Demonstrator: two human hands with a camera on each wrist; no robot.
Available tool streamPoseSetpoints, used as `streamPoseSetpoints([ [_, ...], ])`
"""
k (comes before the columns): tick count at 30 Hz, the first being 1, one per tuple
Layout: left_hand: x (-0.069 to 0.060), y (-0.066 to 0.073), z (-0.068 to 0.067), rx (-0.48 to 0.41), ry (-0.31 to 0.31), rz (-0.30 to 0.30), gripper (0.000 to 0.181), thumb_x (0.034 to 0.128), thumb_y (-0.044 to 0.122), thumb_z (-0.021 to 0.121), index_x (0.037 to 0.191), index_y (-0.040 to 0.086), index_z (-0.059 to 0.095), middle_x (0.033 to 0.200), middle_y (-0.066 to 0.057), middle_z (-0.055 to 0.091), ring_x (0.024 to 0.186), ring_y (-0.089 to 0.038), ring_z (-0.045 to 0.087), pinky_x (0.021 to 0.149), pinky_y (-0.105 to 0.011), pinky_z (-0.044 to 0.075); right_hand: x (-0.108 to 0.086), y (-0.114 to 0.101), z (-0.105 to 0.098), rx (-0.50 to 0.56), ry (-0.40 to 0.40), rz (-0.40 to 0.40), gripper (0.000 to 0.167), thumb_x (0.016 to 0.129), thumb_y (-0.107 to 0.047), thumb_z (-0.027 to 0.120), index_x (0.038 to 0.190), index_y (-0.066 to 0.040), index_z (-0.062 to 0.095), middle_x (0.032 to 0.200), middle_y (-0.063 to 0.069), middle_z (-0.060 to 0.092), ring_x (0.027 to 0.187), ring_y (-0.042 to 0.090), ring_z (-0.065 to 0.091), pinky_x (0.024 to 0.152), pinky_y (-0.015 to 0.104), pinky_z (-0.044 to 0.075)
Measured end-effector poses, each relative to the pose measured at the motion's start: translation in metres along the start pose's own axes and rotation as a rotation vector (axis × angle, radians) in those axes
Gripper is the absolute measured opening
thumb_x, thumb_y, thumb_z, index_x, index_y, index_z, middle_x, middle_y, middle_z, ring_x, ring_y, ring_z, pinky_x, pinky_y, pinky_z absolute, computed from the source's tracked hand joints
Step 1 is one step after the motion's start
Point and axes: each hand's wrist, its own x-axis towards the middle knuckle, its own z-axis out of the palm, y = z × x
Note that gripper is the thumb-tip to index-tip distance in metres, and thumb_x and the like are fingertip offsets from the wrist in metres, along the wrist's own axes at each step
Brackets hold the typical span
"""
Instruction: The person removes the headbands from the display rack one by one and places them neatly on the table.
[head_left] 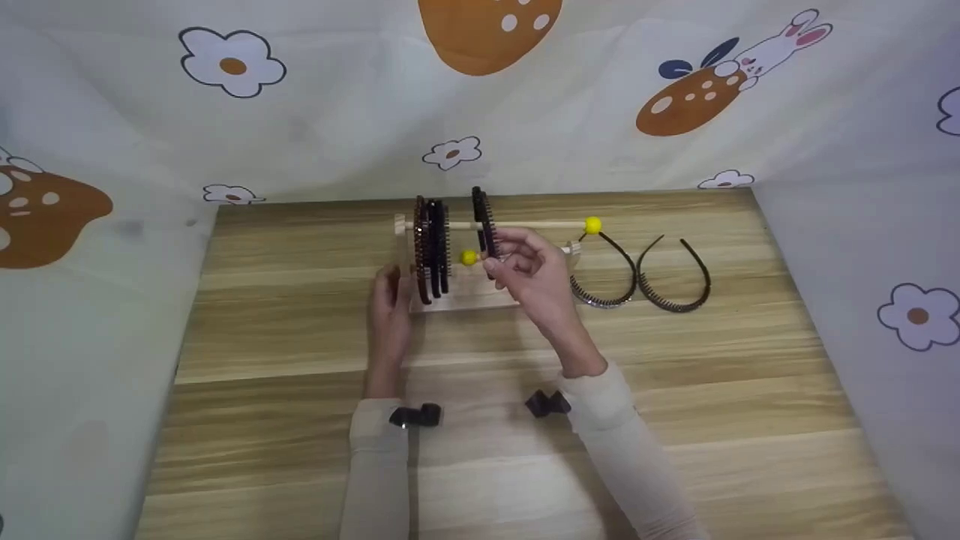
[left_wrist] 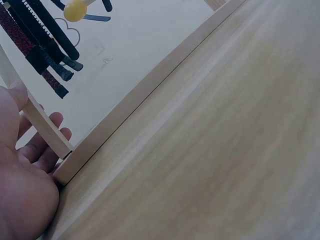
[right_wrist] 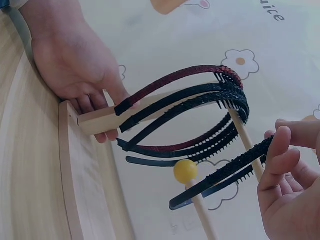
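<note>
A wooden headband stand has an upper rod ending in a yellow ball. My left hand grips the stand's upright at its left end, thumb on one side and fingers on the other. Close to that upright hang a dark red glittery headband and black toothed headbands. Farther right, my right hand pinches another black toothed headband between thumb and fingers. This headband loops around the upper rod, apart from the others.
A lower rod's yellow ball sits beside the held headband. On the table, right of the stand, lie a toothed headband with a shiny edge and a dark toothed headband. A patterned cloth hangs behind the table.
</note>
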Motion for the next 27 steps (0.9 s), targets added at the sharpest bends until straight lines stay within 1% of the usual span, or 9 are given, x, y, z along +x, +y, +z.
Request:
streamPoseSetpoints([
  [3,0.0,0.001,0.0,0.005,-0.001,-0.002,0.049,0.1197,0.029,0.053,0.16,0.002,0.047,0.168,-0.025,0.048,0.157,-0.042,0.045,0.132,-0.055,0.037,-0.001,-0.003,-0.004,0.013,0.022,0.004,0.037,0.092,0.014,0.076,0.129,0.01,0.07,0.1,0.006,0.076,0.069,0.01,0.065,0.057,0.018,0.052],
  [7,0.001,0.001,0.0,-0.007,-0.002,-0.003,0.045,0.1194,0.025,0.054,0.158,0.003,0.05,0.165,-0.025,0.052,0.155,-0.042,0.048,0.13,-0.057,0.039,-0.001,-0.005,-0.01,0.021,0.047,-0.009,0.035,0.094,0.011,0.076,0.129,0.008,0.071,0.099,0.006,0.075,0.067,0.009,0.063,0.053,0.016,0.046],
  [11,0.002,0.0,0.001,-0.013,0.003,-0.002,0.042,0.1191,0.023,0.054,0.156,0.003,0.052,0.162,-0.023,0.055,0.152,-0.041,0.051,0.129,-0.057,0.041,-0.001,-0.006,-0.016,0.039,0.048,-0.031,0.033,0.095,0.009,0.075,0.128,0.008,0.071,0.098,0.011,0.074,0.065,0.01,0.061,0.051,0.016,0.044],
  [14,0.001,0.001,0.001,-0.008,0.007,0.0,0.041,0.1189,0.023,0.055,0.155,0.004,0.053,0.161,-0.022,0.057,0.15,-0.04,0.053,0.127,-0.057,0.043,-0.002,-0.008,-0.019,0.05,0.047,-0.045,0.032,0.095,0.009,0.075,0.127,0.007,0.071,0.098,0.012,0.074,0.065,0.011,0.06,0.052,0.017,0.044],
  [20,0.001,0.0,0.001,-0.041,0.011,0.024,0.05,0.1172,0.03,0.059,0.156,-0.001,0.051,0.16,-0.026,0.056,0.152,-0.042,0.051,0.129,-0.055,0.041,-0.004,-0.014,-0.024,0.06,0.046,-0.063,0.031,0.096,0.011,0.073,0.127,0.006,0.071,0.097,0.009,0.076,0.066,0.009,0.06,0.054,0.018,0.044],
  [22,0.001,-0.001,0.001,-0.057,0.014,0.029,0.053,0.1163,0.032,0.061,0.156,-0.002,0.051,0.159,-0.027,0.056,0.152,-0.042,0.051,0.129,-0.054,0.041,-0.005,-0.016,-0.025,0.063,0.044,-0.066,0.031,0.095,0.011,0.073,0.126,0.006,0.072,0.098,0.011,0.076,0.066,0.009,0.06,0.055,0.018,0.044],
  [25,0.001,-0.002,0.001,-0.066,0.014,0.025,0.052,0.1168,0.031,0.06,0.156,-0.002,0.051,0.161,-0.027,0.055,0.154,-0.041,0.049,0.13,-0.052,0.04,-0.006,-0.018,-0.027,0.056,0.048,-0.071,0.032,0.095,0.009,0.074,0.126,0.004,0.072,0.098,0.012,0.076,0.067,0.009,0.06,0.054,0.018,0.045],
  [27,0.001,-0.002,0.001,-0.067,0.018,0.024,0.05,0.1172,0.029,0.059,0.155,-0.003,0.051,0.161,-0.028,0.054,0.154,-0.042,0.048,0.131,-0.052,0.039,-0.006,-0.02,-0.029,0.056,0.052,-0.073,0.032,0.095,0.01,0.073,0.126,0.005,0.072,0.098,0.014,0.075,0.067,0.009,0.06,0.054,0.018,0.044],
])
